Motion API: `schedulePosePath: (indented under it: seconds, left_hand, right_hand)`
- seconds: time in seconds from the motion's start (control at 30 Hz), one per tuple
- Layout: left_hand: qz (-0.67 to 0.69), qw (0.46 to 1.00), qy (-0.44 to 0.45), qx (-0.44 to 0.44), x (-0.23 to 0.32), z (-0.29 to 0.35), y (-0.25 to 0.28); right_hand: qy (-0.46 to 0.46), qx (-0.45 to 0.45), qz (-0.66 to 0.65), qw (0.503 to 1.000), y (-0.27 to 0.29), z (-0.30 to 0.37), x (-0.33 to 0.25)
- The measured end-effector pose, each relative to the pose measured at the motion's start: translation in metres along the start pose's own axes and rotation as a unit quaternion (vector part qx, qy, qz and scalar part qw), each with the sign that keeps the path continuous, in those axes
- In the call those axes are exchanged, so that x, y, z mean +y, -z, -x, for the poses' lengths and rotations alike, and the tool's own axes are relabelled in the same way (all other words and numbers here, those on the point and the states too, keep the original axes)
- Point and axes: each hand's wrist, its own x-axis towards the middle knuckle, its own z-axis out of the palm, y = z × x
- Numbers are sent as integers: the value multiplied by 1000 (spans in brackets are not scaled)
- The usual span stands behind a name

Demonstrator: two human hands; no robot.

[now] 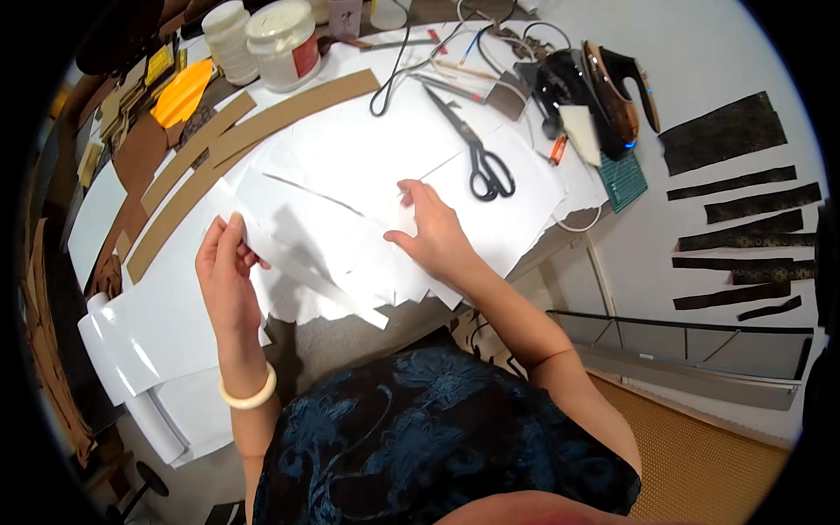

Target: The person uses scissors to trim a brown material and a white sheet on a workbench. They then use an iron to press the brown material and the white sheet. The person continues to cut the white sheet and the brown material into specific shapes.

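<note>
My left hand [229, 276] is closed in a pinch on a narrow white paper strip [302, 273]. The strip slants down over the table edge and casts a shadow on the white sheets [350, 149] beneath. My right hand [435, 232] hovers over those sheets, thumb and fingers apart, with nothing in it. Black-handled scissors [479, 157] lie beyond it, to the right. Between my hands, a thin dark line [313, 193] crosses the paper. Long tan strips [297, 114] curve along the left side of the table.
Two white jars [284, 48] stand at the back left. Cables and a dark iron-like appliance [617, 96] crowd the back right, beside a green cutting mat [623, 182]. Dark patterned strips [731, 184] lie farther right. A roll of glossy white sheet [122, 346] hangs at the left.
</note>
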Motion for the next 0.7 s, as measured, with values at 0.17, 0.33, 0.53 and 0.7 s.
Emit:
schedulePosePath:
  seconds: [0.17, 0.33, 0.53, 0.7]
  left_hand:
    - [-52, 998, -41, -5, 4, -4, 1]
    - [-37, 998, -50, -5, 17, -4, 3]
    - [-72, 995, -51, 41, 16, 11, 31]
    - [-109, 993, -45, 23, 25, 16, 37]
  right_hand:
    - [48, 116, 47, 991, 65, -72, 34]
    - [69, 79, 138, 985, 136, -133, 41]
    - [162, -45, 129, 977, 3, -37, 1]
    - [10, -90, 18, 996, 22, -55, -5]
